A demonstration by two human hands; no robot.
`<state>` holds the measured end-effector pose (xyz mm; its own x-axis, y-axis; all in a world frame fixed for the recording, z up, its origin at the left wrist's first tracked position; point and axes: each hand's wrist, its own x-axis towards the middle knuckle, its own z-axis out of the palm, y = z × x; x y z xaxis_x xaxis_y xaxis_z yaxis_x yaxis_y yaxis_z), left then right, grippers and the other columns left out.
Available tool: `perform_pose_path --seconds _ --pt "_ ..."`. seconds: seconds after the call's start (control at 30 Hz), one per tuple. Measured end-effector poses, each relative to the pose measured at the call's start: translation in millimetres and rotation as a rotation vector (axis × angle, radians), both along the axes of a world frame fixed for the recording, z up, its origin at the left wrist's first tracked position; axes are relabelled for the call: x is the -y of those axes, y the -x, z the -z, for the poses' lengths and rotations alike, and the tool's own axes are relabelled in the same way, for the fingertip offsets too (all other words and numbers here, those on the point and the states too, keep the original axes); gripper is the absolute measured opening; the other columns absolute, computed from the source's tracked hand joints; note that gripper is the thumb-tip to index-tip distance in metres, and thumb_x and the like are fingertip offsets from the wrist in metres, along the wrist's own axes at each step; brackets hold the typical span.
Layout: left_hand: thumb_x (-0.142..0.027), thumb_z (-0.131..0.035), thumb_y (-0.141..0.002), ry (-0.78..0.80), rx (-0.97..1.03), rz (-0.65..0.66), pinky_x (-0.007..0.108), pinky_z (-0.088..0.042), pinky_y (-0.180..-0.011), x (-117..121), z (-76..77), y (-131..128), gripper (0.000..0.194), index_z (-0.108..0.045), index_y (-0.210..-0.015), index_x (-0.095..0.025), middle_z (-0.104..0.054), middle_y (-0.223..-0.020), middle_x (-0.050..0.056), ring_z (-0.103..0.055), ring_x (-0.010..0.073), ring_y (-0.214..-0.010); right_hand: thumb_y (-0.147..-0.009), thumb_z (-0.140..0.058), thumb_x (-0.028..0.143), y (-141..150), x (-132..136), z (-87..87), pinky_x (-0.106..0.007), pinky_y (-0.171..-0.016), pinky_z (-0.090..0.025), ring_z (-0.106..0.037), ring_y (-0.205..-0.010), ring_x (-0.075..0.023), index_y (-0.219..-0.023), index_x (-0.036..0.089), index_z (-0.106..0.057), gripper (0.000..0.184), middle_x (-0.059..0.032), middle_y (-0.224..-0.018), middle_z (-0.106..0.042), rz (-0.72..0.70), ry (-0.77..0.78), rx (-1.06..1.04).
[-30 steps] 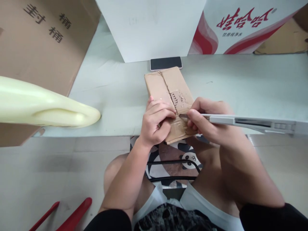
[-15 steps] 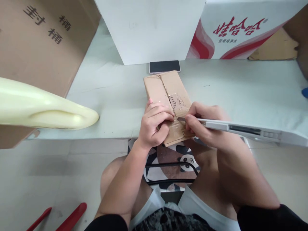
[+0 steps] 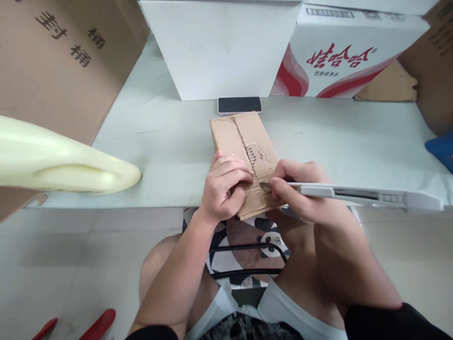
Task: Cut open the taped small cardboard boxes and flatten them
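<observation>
A small cardboard box [image 3: 226, 137] lies tilted at the table's front edge, its near end reaching past it. A torn slit runs down its middle seam, with ragged holes and clear tape beside it. My left hand [image 3: 225, 190] is closed over the box's left side, fingers curled and pressing it down. In my right hand [image 3: 305, 193] is a white utility knife [image 3: 361, 194], pinched close to its blade, handle pointing right. The blade tip touches the taped seam near my left fingertips.
A phone [image 3: 239, 105] lies behind the box, before a tall white carton [image 3: 226, 52]. Further right are a red-and-white carton [image 3: 339, 61] and a blue object [image 3: 440, 151]. A pale yellow, smooth object [image 3: 71, 156] juts in from the left beside a big brown carton [image 3: 71, 89].
The camera view has shifted slightly, so the cartons and phone appear lower. Both hands keep their holds, and the knife blade stays at the seam with its handle at a slightly flatter angle.
</observation>
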<state>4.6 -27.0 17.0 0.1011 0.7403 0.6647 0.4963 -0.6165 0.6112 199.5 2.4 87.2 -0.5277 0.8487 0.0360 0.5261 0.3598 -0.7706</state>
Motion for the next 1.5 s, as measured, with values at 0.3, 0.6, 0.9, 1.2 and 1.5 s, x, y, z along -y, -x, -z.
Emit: perform_pose_path --seconds 0.3,0.6,0.9,1.2,1.5 --pt "-0.013 -0.05 -0.087 0.008 -0.022 0.006 0.049 -0.038 -0.118 0.0 -0.5 0.8 0.021 -0.066 -0.08 -0.026 -0.079 -0.091 -0.001 -0.07 0.0213 -0.099 -0.088 -0.055 0.029 -3.0 -4.1 -2.7 -0.025 -0.051 -0.033 -0.044 -0.049 -0.0088 -0.063 0.02 -0.051 0.027 0.0024 -0.052 -0.053 -0.115 0.054 -0.01" --pt "-0.017 -0.049 -0.088 0.0 -0.056 -0.016 0.05 -0.04 -0.119 -1.2 3.7 0.4 0.021 -0.066 -0.081 -0.027 -0.078 -0.093 -0.002 -0.071 0.0214 -0.1 -0.085 -0.06 0.024 -4.9 -1.1 -3.3 -0.027 -0.047 -0.034 -0.045 -0.05 -0.0114 -0.06 0.021 -0.05 0.028 0.001 -0.052 -0.052 -0.011 0.127 -0.103" --pt "-0.017 -0.048 -0.089 -0.018 -0.037 -0.019 0.052 -0.039 -0.121 -1.1 5.6 -1.2 0.021 -0.065 -0.082 -0.027 -0.077 -0.093 -0.002 -0.069 0.0218 -0.1 -0.09 -0.065 0.036 -6.4 1.8 -1.8 -0.029 -0.047 -0.035 -0.045 -0.052 -0.0128 -0.06 0.023 -0.049 0.037 -0.0003 -0.055 -0.055 0.023 0.145 -0.197" --pt "-0.018 -0.047 -0.088 -0.001 -0.035 -0.015 0.053 -0.038 -0.121 -1.9 6.5 -2.5 0.021 -0.064 -0.081 -0.028 -0.076 -0.09 -0.002 -0.069 0.0221 -0.096 -0.086 -0.063 0.031 -9.0 1.4 -3.4 -0.029 -0.046 -0.032 -0.041 -0.053 -0.0118 -0.057 0.023 -0.045 0.035 0.0006 -0.053 -0.05 -0.042 0.108 -0.17" --pt "-0.025 -0.047 -0.089 0.091 -0.046 -0.037 0.056 -0.034 -0.123 -1.6 4.0 -2.9 0.022 -0.065 -0.078 -0.03 -0.075 -0.088 0.0 -0.068 0.0249 -0.096 -0.089 -0.063 0.046 -10.0 0.5 -6.3 -0.032 -0.048 -0.035 -0.044 -0.055 -0.0152 -0.058 0.025 -0.046 0.042 -0.0021 -0.053 -0.052 -0.018 0.159 -0.081"
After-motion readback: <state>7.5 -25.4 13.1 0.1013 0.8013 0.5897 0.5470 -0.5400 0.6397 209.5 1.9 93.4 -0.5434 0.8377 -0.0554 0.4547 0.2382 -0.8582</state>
